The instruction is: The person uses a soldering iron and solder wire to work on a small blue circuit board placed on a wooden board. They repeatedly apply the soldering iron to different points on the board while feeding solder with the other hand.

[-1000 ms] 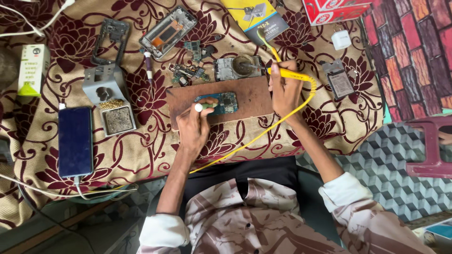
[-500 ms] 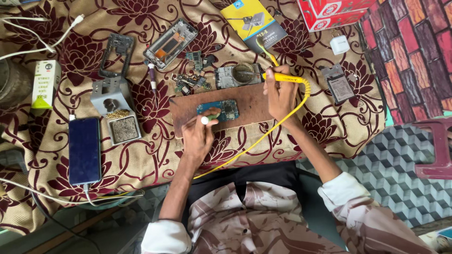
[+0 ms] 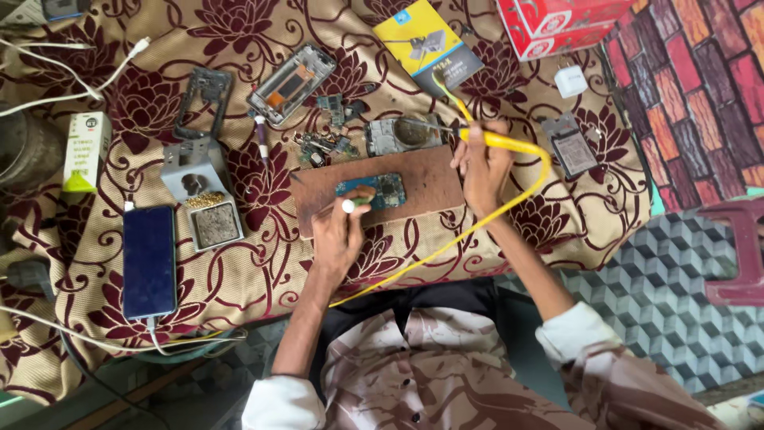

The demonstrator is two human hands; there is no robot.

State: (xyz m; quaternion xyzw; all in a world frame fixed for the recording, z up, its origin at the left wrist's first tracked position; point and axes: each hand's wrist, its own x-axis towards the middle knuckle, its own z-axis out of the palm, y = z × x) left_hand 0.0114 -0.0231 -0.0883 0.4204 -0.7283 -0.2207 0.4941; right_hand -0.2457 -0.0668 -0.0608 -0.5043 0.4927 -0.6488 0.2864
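A blue-green circuit board [image 3: 380,190] lies on a brown wooden board [image 3: 426,187] at the middle of the table. My left hand [image 3: 338,235] rests at the wooden board's near edge, holding a small white-tipped tool [image 3: 348,205] against the circuit board. My right hand [image 3: 484,163] grips a yellow soldering iron [image 3: 497,142]; its metal tip points left toward a round grey tin [image 3: 406,131] behind the wooden board. A yellow cable [image 3: 446,243] loops from the iron back toward my body.
A floral cloth [image 3: 239,263] covers the table. On it lie a dark phone [image 3: 149,261] on a cable, a metal iron stand with sponge [image 3: 208,215], phone frames [image 3: 293,73], small parts [image 3: 322,143], a yellow booklet [image 3: 426,40], a red box [image 3: 557,24] and a white charger [image 3: 571,81].
The view has drifted, so everything sits lower and further right in frame. My right hand has lifted the soldering iron slightly, tip toward the tin. The left hand stays on the circuit board.
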